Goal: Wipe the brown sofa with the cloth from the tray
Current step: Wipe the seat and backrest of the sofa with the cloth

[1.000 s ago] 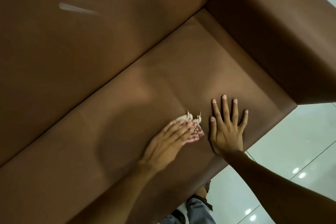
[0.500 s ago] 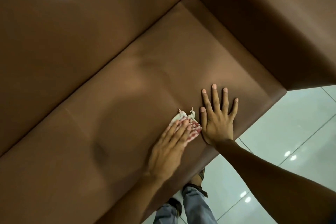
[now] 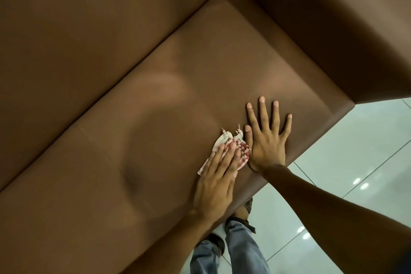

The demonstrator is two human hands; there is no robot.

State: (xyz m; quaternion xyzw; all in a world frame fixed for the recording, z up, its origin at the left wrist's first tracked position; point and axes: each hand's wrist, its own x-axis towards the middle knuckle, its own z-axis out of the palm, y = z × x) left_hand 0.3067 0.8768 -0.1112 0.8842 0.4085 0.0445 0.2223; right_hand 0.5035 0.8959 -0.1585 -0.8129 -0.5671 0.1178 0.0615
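The brown sofa (image 3: pixel 200 73) fills most of the view, its seat running diagonally from lower left to upper right. A small red-and-white checked cloth (image 3: pixel 224 140) lies flat on the seat near the front edge. My left hand (image 3: pixel 216 180) presses down on the cloth with flat fingers that cover much of it. Just to its right, my right hand (image 3: pixel 266 138) rests palm down on the seat with fingers spread, its thumb beside the cloth. The tray is not in view.
The sofa's backrest (image 3: pixel 77 40) rises at upper left and its armrest (image 3: pixel 333 18) at upper right. A glossy pale tiled floor (image 3: pixel 355 162) lies to the lower right. My legs in jeans (image 3: pixel 240 251) stand against the seat's front edge.
My left hand has slid the cloth slightly down and left along the seat. More of the cloth shows beside the fingers. The right hand stays planted; the view has shifted.
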